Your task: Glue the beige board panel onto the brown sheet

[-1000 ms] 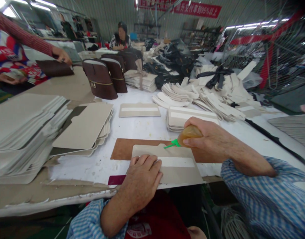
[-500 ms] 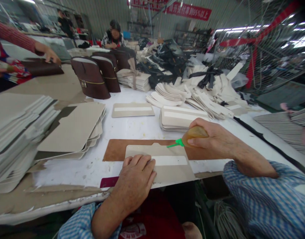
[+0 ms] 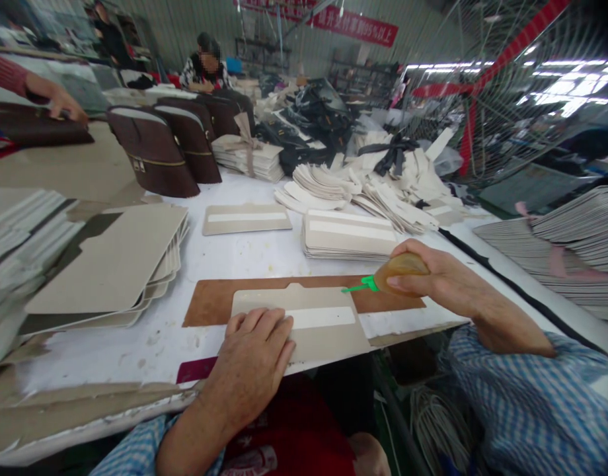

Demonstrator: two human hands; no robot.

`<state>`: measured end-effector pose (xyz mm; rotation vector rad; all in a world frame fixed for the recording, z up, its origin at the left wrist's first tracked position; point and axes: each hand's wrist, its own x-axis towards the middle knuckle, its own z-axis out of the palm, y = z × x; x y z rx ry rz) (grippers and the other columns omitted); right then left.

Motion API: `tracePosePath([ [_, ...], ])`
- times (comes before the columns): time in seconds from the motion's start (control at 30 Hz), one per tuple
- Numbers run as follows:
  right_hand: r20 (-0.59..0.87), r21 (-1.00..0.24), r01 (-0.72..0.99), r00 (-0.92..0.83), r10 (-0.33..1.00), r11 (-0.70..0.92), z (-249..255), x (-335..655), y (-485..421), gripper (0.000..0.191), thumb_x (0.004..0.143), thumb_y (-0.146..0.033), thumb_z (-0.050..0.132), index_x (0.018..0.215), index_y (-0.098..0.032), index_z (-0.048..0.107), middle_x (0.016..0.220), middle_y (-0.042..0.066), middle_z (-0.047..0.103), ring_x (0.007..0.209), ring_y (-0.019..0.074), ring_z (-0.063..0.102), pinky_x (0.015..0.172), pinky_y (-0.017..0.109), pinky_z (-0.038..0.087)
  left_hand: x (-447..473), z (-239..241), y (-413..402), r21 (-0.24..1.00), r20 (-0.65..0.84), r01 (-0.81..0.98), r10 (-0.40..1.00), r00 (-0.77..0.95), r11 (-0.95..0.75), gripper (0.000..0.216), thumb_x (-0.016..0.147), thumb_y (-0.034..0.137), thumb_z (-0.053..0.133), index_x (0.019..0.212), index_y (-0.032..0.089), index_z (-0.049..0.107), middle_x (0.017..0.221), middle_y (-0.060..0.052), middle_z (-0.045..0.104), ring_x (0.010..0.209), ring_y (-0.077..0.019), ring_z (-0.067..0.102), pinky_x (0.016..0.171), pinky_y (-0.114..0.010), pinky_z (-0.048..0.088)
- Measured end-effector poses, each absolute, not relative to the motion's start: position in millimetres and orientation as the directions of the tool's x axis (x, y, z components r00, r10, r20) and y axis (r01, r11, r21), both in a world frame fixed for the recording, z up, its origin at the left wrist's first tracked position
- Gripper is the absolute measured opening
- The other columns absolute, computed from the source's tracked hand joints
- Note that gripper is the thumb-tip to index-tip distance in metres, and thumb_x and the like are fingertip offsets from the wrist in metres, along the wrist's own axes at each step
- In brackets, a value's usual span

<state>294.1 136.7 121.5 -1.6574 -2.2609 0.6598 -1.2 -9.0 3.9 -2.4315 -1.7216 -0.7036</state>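
In the lower centre, the left hand [image 3: 250, 354] lies palm down, fingers [image 3: 267, 324] extended toward the upper right. Right of centre, the right hand [image 3: 435, 277] is curled in a grip, thumb [image 3: 404, 285] pointing left, the right forearm [image 3: 515, 328] slanting toward the lower right.

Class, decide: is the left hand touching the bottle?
Apart. The head view shows the left hand on the beige panel, with a plain gap before the bottle.
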Motion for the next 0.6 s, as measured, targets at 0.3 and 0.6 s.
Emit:
tracePosePath([
  [0.3,-0.037,-0.532,0.805,-0.333,0.942,0.263,116,297,137,0.034,0.077,-0.054,0.069,0.095,-0.026,0.059,0.074,0.001,0.063,0.071,0.0259,0.058,0.061,0.037,0.041,-1,5,-8,0.188,0.403,0.914,0.877,0.261,-0.359,0.025,0.103,0.022,0.055,0.124,0.019,0.069,0.125,-0.008,0.072,0.114,-0.0283,0.059,0.096,-0.048,0.04],
  [0.6,-0.066,-0.613,0.74,-0.399,0.915,0.278,113,261,137,0.038,0.074,-0.054,0.069,0.097,-0.026,0.057,0.074,-0.001,0.062,0.072,0.0247,0.057,0.061,0.034,0.04,0,5,-10,0.203,0.399,0.913,0.882,0.252,-0.353,0.025,0.102,0.023,0.056,0.123,0.02,0.068,0.125,-0.007,0.072,0.113,-0.0276,0.059,0.096,-0.047,0.039],
])
